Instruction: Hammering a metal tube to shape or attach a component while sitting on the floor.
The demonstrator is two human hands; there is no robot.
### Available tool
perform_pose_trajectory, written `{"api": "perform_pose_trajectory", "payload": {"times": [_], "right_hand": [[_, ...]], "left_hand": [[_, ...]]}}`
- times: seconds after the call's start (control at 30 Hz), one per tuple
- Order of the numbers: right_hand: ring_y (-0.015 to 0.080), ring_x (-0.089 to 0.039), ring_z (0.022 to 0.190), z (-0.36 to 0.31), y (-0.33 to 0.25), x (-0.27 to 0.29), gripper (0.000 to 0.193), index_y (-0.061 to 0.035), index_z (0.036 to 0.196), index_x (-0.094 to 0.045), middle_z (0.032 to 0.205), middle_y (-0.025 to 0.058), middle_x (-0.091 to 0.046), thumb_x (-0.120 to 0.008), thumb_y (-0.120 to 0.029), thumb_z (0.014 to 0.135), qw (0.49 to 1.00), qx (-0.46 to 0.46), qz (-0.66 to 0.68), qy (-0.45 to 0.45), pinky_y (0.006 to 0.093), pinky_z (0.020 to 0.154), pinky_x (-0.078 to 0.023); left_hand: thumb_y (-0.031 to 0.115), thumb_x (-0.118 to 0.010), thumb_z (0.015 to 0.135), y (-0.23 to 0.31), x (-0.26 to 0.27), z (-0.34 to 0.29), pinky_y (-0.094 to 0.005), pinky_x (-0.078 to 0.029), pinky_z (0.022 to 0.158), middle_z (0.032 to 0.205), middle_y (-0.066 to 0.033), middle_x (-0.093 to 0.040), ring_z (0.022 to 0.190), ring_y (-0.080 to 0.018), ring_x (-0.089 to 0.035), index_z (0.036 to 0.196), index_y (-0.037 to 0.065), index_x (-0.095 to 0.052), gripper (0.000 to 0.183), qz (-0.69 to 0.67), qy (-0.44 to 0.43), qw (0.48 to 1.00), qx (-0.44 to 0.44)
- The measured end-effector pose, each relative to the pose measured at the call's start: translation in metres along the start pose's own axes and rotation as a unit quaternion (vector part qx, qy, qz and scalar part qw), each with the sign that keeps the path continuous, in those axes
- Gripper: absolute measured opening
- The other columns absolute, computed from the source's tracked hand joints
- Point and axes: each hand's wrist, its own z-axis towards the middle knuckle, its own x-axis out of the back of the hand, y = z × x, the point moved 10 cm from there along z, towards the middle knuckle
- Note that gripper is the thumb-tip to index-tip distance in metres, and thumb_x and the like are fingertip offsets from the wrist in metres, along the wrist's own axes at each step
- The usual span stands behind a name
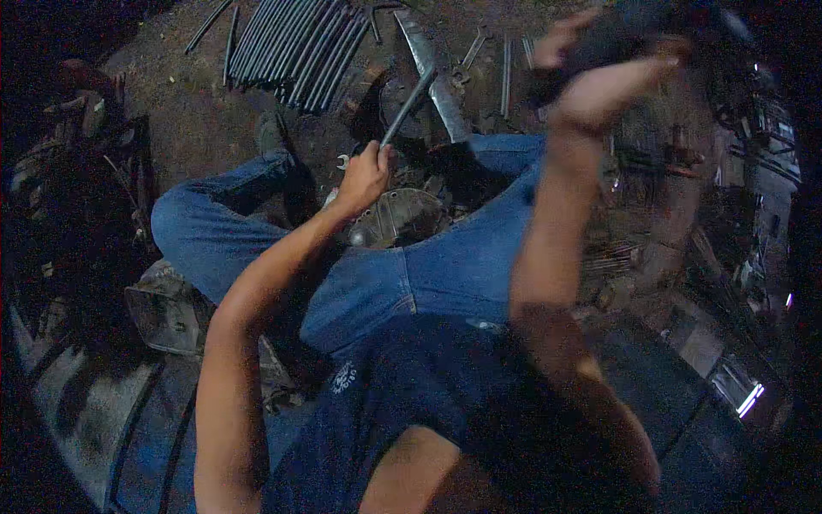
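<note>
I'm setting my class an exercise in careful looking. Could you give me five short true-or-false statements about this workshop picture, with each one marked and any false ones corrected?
1. The left hand holds a metal rod. True.
2. The right hand is lower in the picture than the left hand. False: it is higher, and blurred.
3. The row of dark rods lies on the ground. True.
4. The jeans are bright red. False: they are blue.
5. The pale metal strip lies left of the row of dark rods in the picture. False: it lies to their right.
</note>
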Motion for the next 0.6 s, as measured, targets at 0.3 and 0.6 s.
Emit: {"api": "perform_pose_trajectory", "payload": {"times": [0.3, 0.6], "right_hand": [[0.0132, -0.045, 0.042, -0.070, 0.179, 0.085, 0.062, -0.0078, 0.084, -0.049, 0.054, 0.0038, -0.046, -0.023, -0.064, 0.090, 0.935, -0.340, -0.085, 0.048, 0.0293, 0.041, -0.040], [0.0135, -0.045, 0.041, -0.096, 0.196, 0.112, 0.058, -0.0081, 0.084, -0.051, 0.055, 0.0036, -0.048, -0.030, -0.062, 0.090, 0.904, -0.381, -0.177, 0.078, 0.0297, 0.041, -0.040]], "left_hand": [[0.033, -0.040, 0.094, 0.012, 0.001, -0.005, -0.0549, -0.039, 0.071, 0.081, -0.0311, -0.057, 0.083, -0.0502, -0.053, 0.091, -0.002, -0.050, 0.036, -0.040, 0.008, 0.999, -0.025], [0.036, -0.045, 0.093, 0.002, -0.004, -0.001, -0.0523, -0.041, 0.070, 0.082, -0.0319, -0.058, 0.084, -0.0499, -0.055, 0.103, -0.004, -0.048, 0.042, -0.016, 0.003, 1.000, -0.008]]}}
